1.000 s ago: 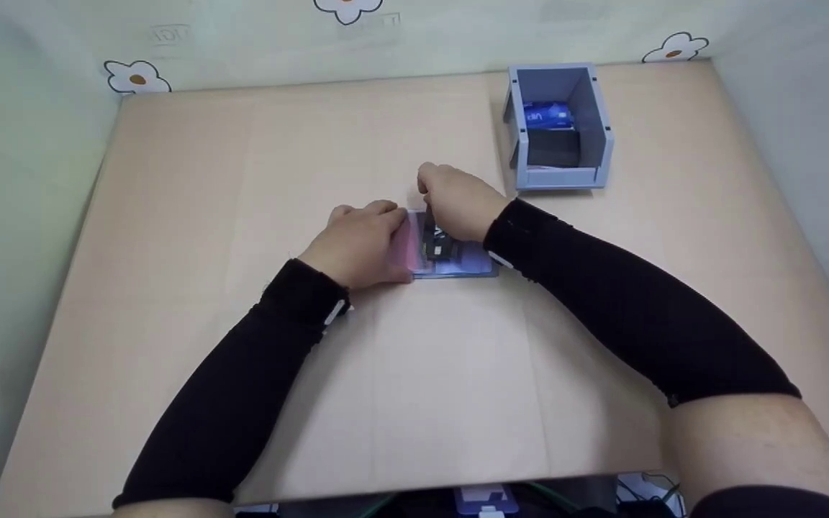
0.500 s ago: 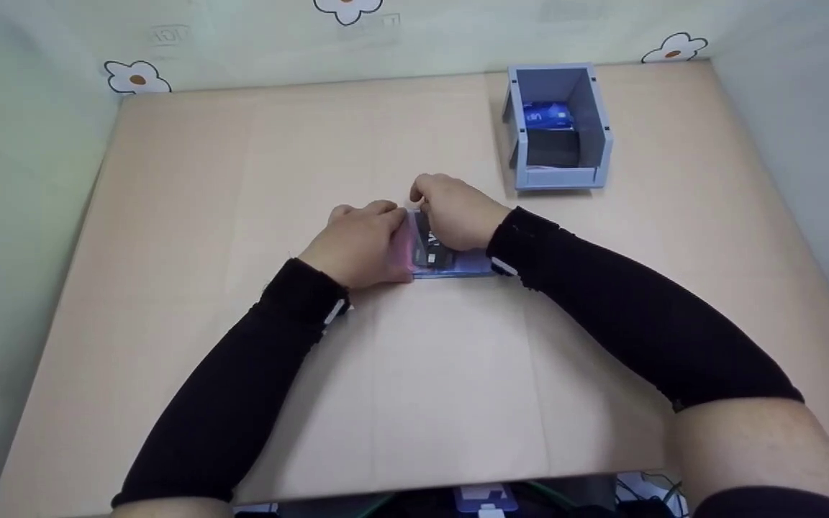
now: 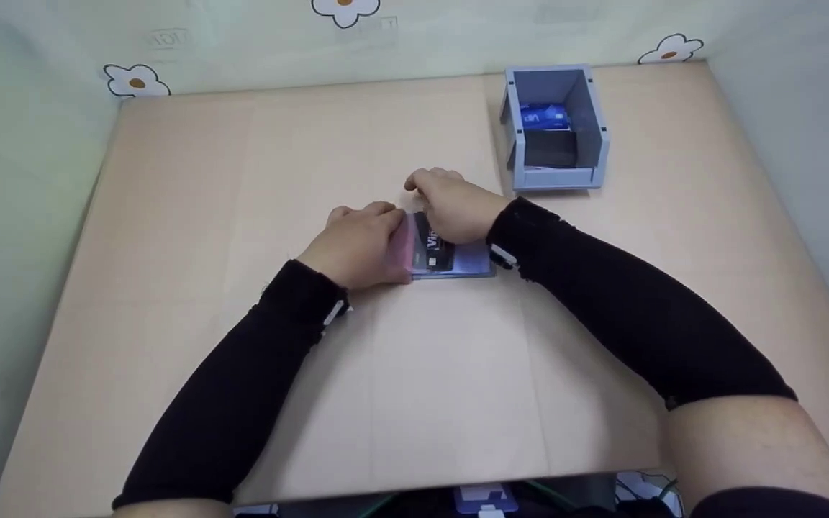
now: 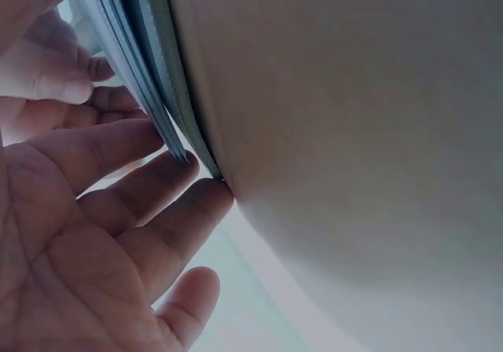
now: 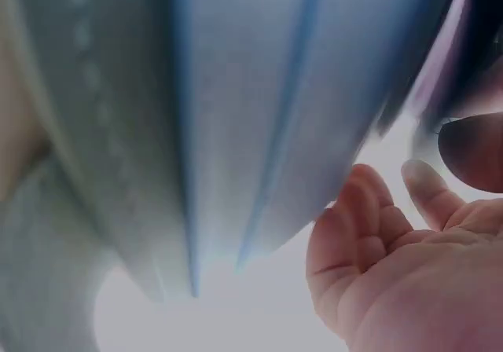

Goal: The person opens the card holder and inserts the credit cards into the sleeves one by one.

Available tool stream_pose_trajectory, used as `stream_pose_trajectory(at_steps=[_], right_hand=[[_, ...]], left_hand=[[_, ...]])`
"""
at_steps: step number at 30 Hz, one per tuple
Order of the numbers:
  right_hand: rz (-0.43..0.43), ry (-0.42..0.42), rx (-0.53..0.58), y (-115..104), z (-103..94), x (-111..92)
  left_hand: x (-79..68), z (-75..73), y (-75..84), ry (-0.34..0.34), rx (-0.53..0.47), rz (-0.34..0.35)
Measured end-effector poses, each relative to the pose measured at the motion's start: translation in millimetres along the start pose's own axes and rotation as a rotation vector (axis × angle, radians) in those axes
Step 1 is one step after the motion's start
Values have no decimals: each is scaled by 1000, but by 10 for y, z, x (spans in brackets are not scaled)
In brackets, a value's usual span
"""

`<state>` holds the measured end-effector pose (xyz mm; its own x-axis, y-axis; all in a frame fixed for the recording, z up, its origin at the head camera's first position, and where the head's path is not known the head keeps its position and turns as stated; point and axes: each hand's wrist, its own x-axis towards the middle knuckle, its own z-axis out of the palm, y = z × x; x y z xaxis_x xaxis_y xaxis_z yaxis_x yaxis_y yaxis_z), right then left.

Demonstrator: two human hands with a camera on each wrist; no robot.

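A small card holder [image 3: 472,263] with clear sleeves lies spread on the table. My left hand [image 3: 357,244] holds its left side, where a pinkish sleeve stands raised. In the left wrist view, that hand's fingers [image 4: 157,226] touch the edges of the stacked sleeves [image 4: 145,77] and the cover [image 4: 161,45]. A black bank card [image 3: 437,253] with white lettering sits at the sleeve by the raised page. My right hand [image 3: 458,207] is over the card's far end, its index finger lifted away from it. The right thumb's contact with the card is hidden.
A grey-blue storage bin [image 3: 558,177] stands at the back right, holding a blue card [image 3: 545,116] and a dark flat item [image 3: 550,149]. Patterned walls border the cardboard-covered table [image 3: 299,403] at the back and sides.
The black card has shifted slightly left and toward me, and now lies flatter against the raised sleeve. My right hand has moved a little left, its index finger lifting off. The left hand stays put.
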<state>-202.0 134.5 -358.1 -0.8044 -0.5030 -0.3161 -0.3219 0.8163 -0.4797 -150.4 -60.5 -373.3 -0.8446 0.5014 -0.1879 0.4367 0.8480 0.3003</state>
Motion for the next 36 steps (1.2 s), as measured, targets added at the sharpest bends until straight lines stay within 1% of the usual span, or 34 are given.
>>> stream_pose_trajectory(at_steps=[2,5,7,10,12,16,20,28,36], right_hand=[[19,42,4,17,-52,-43],[82,100,-5,29,-130,-134],[133,95,-16,28,-160,-196],[185,39,-38,20,-154,-266],[194,8,-34,5,-130,-291],[204,6,-8,-19,-81,-299],[215,-10,6,-20,-64,-259],[191,-56,-25,-73,-64,-167],[189,-38,-45,-159,-55,-203]], left_hand=[[-2,-4,5,-2,4,-3],[0,-9,10,-2,13,-4],[2,-12,15,-3,16,-8],[1,-18,22,-5,13,-21],[-1,-23,25,-4,10,-31],[1,-22,26,1,8,-29],[3,-11,18,12,2,-23],[6,3,-1,17,-3,-20],[9,16,3,11,0,-20]])
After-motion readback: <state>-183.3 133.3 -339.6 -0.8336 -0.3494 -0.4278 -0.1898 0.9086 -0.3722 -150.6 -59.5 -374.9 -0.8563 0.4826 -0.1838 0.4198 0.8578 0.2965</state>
